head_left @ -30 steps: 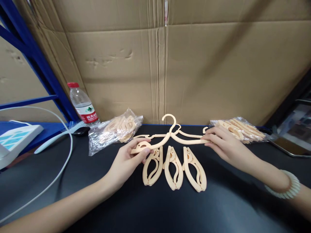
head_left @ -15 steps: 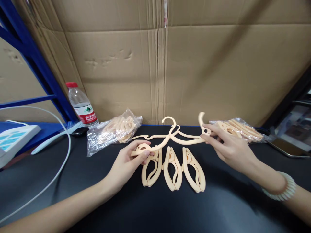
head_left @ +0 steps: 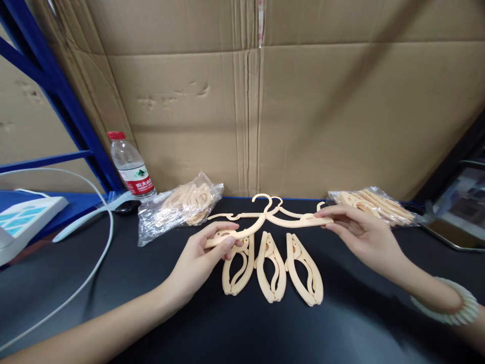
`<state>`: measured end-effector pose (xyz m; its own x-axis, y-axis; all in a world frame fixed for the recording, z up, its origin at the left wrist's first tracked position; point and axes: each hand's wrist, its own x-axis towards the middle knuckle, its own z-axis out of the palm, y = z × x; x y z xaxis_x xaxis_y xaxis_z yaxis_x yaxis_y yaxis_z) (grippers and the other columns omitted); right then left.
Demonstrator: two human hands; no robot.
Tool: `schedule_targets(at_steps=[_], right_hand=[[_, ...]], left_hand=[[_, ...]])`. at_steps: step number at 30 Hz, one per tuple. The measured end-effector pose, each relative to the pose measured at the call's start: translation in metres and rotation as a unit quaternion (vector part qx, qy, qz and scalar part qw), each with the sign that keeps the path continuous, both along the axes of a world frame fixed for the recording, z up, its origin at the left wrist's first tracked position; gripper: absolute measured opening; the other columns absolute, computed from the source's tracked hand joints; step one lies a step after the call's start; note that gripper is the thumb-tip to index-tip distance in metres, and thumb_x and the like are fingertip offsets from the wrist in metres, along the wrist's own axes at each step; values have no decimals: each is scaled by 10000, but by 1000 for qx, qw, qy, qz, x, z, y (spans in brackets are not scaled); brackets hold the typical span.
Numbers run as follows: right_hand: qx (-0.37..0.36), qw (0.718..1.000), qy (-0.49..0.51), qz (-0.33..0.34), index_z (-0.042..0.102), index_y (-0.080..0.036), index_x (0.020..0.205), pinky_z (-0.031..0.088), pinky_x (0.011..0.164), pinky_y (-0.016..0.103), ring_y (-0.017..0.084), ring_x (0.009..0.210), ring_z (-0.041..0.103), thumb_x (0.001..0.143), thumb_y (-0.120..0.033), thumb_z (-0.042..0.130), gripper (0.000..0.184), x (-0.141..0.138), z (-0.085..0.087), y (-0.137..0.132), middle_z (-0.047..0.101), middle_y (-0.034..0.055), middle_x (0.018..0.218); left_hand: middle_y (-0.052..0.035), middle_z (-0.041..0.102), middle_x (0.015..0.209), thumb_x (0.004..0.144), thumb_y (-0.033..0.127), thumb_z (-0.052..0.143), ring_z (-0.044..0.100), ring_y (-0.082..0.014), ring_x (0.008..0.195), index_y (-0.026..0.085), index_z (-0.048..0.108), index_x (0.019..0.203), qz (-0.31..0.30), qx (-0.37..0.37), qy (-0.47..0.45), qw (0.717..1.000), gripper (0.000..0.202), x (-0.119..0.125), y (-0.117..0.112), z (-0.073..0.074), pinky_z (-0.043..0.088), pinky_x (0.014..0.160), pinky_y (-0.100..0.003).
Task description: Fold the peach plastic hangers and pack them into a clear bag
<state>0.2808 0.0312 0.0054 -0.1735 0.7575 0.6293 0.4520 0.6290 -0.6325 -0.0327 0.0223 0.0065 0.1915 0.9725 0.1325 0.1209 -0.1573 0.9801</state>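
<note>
A peach plastic folding hanger (head_left: 267, 218) is spread out just above the black table. My left hand (head_left: 200, 255) pinches its left arm end, thumb on top. My right hand (head_left: 356, 230) pinches its right arm end. Below the hanger, three folded hangers of the same colour (head_left: 273, 265) lie side by side on the table. Behind the held hanger, another thin hanger piece (head_left: 291, 212) rests on the table.
Two clear bags of peach hanger parts lie at the back, one on the left (head_left: 180, 205) and one on the right (head_left: 373, 205). A water bottle (head_left: 131, 167) stands at the back left beside a blue rack (head_left: 56, 96). A white cable (head_left: 94, 263) curves at left. Cardboard (head_left: 265, 111) walls the back.
My right hand lifted the hanger's right end with a small hook showing, then lowered it. The hanger now lies flatter between both hands. My left hand has barely moved.
</note>
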Motion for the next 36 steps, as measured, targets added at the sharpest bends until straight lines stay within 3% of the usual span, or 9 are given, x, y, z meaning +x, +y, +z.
schedule_targets(at_steps=[5,8,11,14,18,23,28,32,36], right_hand=[[-89,982,163,46,700,-255,974,543,923,309,196,980,655,823,-307,716,160,-6,5,-4,682,42,1066],[-151,949,272,46,702,-247,965,504,967,285,191,1051,625,778,-322,765,211,-5,5,-3,687,44,1063],[-200,909,362,61,696,-251,978,467,1009,286,170,1058,613,737,-301,797,266,-2,5,2,696,32,1035],[-232,880,409,74,685,-253,1018,465,1007,297,159,1026,620,722,-287,804,321,-1,4,6,700,33,1017],[-243,869,425,69,671,-250,998,503,940,276,149,958,632,722,-282,807,310,-9,1,1,689,25,974],[-250,900,341,111,633,-229,844,540,873,295,163,898,639,796,-281,754,141,-30,1,-22,660,12,896],[-301,915,152,221,662,-255,1088,481,987,414,235,1080,617,908,-331,620,199,-40,5,-43,645,76,1176],[-300,918,10,261,630,-330,1229,384,1077,438,261,1309,440,953,-347,540,291,-39,10,-52,508,38,1396],[-298,922,-60,241,531,-398,1329,175,1150,524,264,1436,182,949,-388,540,380,-39,10,-56,445,-9,1459]], left_hand=[[-17,685,804,855,360,645,621,-150,781,180,554,1152,-5,6,-11,1000,359,-3,0,0,460,753,-266],[-27,705,817,827,338,684,609,-131,693,180,544,1088,-21,-7,-9,1000,336,-3,0,2,468,720,-270],[-43,717,834,788,322,731,642,-153,753,175,553,950,-28,-23,-28,999,282,-3,-1,4,481,718,-264],[-34,701,826,766,300,758,644,-164,826,162,587,865,-20,-30,-61,997,241,-2,-2,5,488,726,-243],[-7,649,787,781,285,749,590,-120,753,152,606,777,-36,-28,-85,995,195,1,-8,4,482,700,-215],[11,613,741,818,278,714,552,-107,696,166,562,770,-88,-54,-100,990,194,8,-19,5,464,663,-215],[17,586,709,850,300,680,533,-104,668,168,533,789,-102,-57,-99,988,206,13,-24,4,447,640,-221],[26,572,668,855,324,670,519,-100,632,177,491,772,-113,-50,-78,989,246,16,-28,3,409,587,-212],[26,562,667,861,341,655,511,-101,625,176,500,783,-116,-44,-56,991,239,19,-29,4,404,584,-219]])
